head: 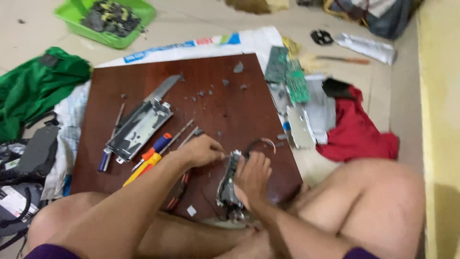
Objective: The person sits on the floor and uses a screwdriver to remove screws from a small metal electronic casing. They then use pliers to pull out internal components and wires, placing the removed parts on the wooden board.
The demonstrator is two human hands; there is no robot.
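Note:
I sit cross-legged with a dark red-brown board (211,91) in front of me. My right hand (252,176) grips a grey metal electronic part (226,184) stood on edge near the board's front edge. My left hand (201,150) is closed around a thin tool whose tip touches the top of that part. A curved cable (262,142) loops just behind my right hand. Left of my left hand lie screwdrivers with orange, yellow and blue handles (151,157) and a flat metal casing (139,128).
Small grey fragments (225,82) dot the board. Green circuit boards (290,76) and metal plates (309,120) lie to its right, beside a red cloth (357,132). A green tray of parts (108,17) stands far left, a green cloth (36,84) and black devices (33,153) at left.

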